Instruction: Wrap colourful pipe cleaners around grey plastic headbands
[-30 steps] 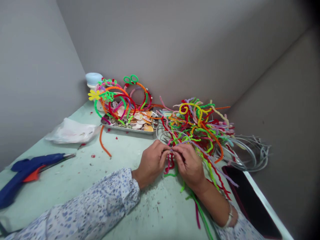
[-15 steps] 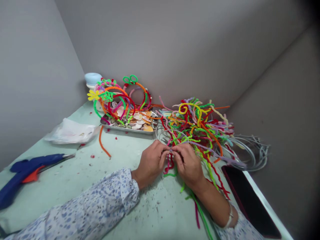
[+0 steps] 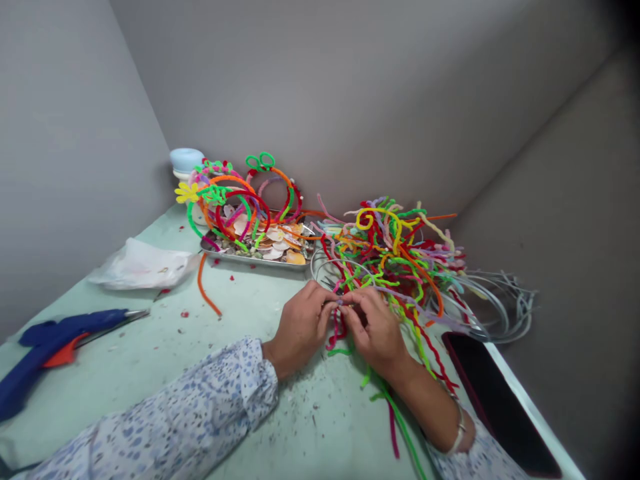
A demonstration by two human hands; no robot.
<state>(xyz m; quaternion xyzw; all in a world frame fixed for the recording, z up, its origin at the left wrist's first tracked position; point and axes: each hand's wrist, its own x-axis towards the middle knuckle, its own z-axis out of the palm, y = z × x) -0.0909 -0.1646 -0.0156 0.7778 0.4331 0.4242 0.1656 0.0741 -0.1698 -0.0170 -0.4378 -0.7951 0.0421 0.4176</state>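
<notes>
My left hand [image 3: 303, 327] and my right hand [image 3: 377, 330] meet over the table, thumbs and forefingers pinched close together. Between the fingertips shows a tiny purple bit of pipe cleaner [image 3: 341, 302], mostly covered by the fingers. Just behind my right hand, a long lavender pipe cleaner [image 3: 425, 303] runs off to the right; whether it joins the held bit I cannot tell. Under the hands lie red and pink pipe cleaners [image 3: 334, 339] and a green one [image 3: 341, 351]. A large tangled heap of coloured pipe cleaners [image 3: 400, 247] rises beyond my right hand.
A metal tray [image 3: 255, 260] holds shells and several pipe-cleaner headbands [image 3: 245, 193]. At left lie a blue-handled glue gun [image 3: 65, 333] and a plastic bag [image 3: 145, 263]. Pale plain hoops [image 3: 505, 310] and a dark phone [image 3: 500, 400] sit at right. A blue-lidded container [image 3: 187, 160] stands behind.
Both hands stay almost in place, the fingertips shifting very slightly. The end of the lavender pipe cleaner at right has moved a little.
</notes>
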